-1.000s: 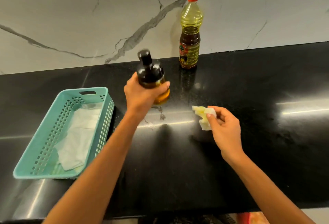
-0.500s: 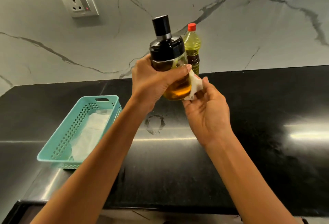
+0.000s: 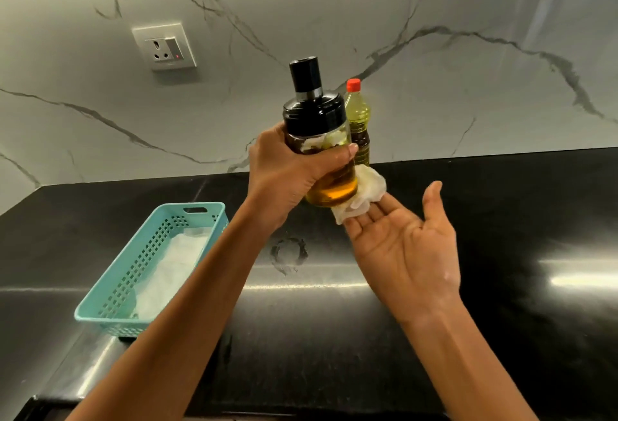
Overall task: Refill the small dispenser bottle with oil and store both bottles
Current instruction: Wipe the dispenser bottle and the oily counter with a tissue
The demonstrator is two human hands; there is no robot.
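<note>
A teal slotted basket (image 3: 143,267) is set at the left of the black desk (image 3: 501,337), with white paper (image 3: 174,263) laid inside it. A ring-shaped smear (image 3: 289,253) is seen on the desk near its middle. A socket (image 3: 164,47) is mounted on the marble wall (image 3: 468,3).

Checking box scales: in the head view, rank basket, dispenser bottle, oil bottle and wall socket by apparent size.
1. basket
2. dispenser bottle, nearer the camera, so it looks inflated
3. oil bottle and wall socket: about alike; the oil bottle is farther back and partly hidden, so unranked
</note>
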